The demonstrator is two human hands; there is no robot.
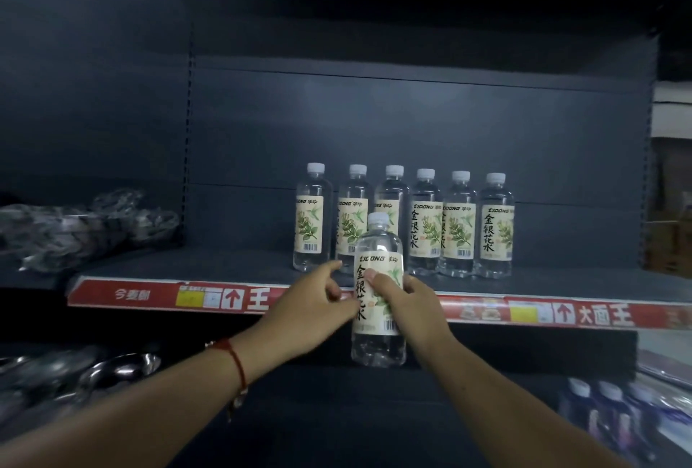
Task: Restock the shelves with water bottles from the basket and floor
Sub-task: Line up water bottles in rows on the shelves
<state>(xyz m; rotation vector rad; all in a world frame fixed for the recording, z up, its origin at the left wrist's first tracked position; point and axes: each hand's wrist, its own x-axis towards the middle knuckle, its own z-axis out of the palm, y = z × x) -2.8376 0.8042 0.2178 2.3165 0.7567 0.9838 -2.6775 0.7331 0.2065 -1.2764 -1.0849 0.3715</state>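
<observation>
Right hand point(406, 308) grips the bottle point(378, 291); left hand point(312, 312), fingers loosely curled, touches it. Best set upright before the shelf row point(404, 222).

Clear bottles, cream labels, dark shelf
The held bottle point(378, 291) is clear with a white cap and a cream label bearing black characters and green leaves, like the row of bottles point(404, 224); the shelf point(224, 261) is dark grey-blue, its edge strip point(168, 297) red with white and yellow marks; a red cord point(236, 362) circles one wrist
</observation>
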